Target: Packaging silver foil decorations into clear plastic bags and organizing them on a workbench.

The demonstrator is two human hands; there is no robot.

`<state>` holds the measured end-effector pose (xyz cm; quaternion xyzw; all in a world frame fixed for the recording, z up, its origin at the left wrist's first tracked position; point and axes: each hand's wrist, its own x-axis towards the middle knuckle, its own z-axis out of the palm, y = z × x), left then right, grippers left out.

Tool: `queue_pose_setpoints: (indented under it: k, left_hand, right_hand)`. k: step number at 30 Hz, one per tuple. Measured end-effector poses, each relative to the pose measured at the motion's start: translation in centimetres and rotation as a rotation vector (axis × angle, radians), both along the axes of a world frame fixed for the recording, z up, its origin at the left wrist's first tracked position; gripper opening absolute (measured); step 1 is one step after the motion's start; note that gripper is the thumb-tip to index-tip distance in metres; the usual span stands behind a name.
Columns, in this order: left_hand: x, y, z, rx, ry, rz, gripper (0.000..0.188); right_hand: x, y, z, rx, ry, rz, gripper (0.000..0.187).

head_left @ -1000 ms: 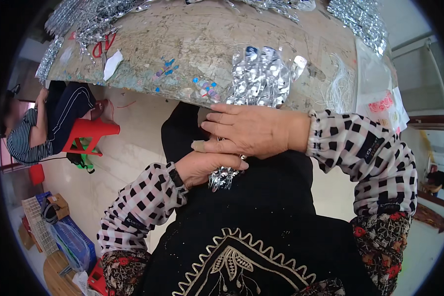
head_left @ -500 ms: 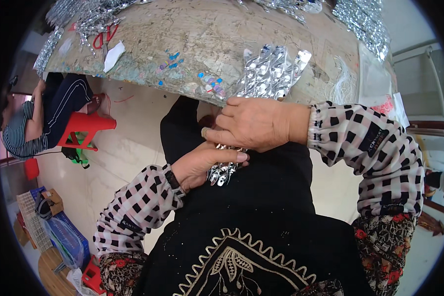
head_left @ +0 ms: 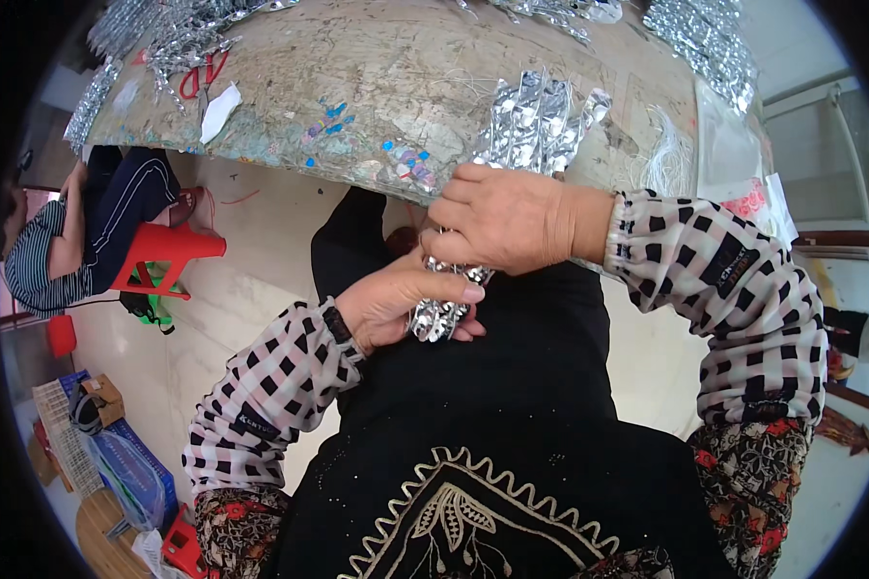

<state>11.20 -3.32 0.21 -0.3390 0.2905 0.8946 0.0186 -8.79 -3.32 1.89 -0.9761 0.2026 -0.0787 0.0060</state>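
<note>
Shiny silver sequin strips (head_left: pixel 438 319) lie bunched in my left hand (head_left: pixel 391 301), the thumb pressed across them and their lower ends poking out over my lap. Just above, my right hand (head_left: pixel 500 218) is closed round the same bunch, its knuckles up and fingers curled under. Beyond that hand, more of the silver strips (head_left: pixel 536 121) spread over the table edge, loose threads at their far ends. My right hand hides the stretch between the two parts.
The worn table (head_left: pixel 396 77) carries red-handled scissors (head_left: pixel 203 77), a white scrap (head_left: pixel 220 113), blue and purple sequins (head_left: pixel 406 159), white threads (head_left: pixel 664 154) and silver piles (head_left: pixel 710 43). At left, another person (head_left: pixel 58 232) sits by a red stool (head_left: pixel 169 256); a blue crate (head_left: pixel 130 454) stands lower.
Both hands have closed up slightly, the right hand's fingers now curled tighter at the bunch. The strips on the table have shifted a little upward and lie narrower.
</note>
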Motion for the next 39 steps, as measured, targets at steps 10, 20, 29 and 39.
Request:
queue_pose_setpoints:
  k: [10, 20, 29, 39]
  left_hand:
    - [0.2, -1.7, 1.3, -0.183, 0.0, -0.116, 0.029]
    - [1.2, 0.2, 4.9, -0.236, 0.072, -0.177, 0.023]
    - [-1.6, 3.4, 6.5, -0.19, 0.202, -0.549, 0.026]
    - [-8.7, 4.8, 5.9, -0.167, 0.024, -1.212, 0.028]
  right_hand:
    - [0.3, 0.2, 1.9, -0.049, -0.013, -0.098, 0.042]
    - [1.4, 2.3, 7.3, 0.052, 0.145, -0.052, 0.051]
    - [1.9, 14.1, 9.5, 0.111, 0.183, -0.548, 0.063]
    - [1.6, 21.7, 8.5, 0.411, 0.023, -1.037, 0.082]
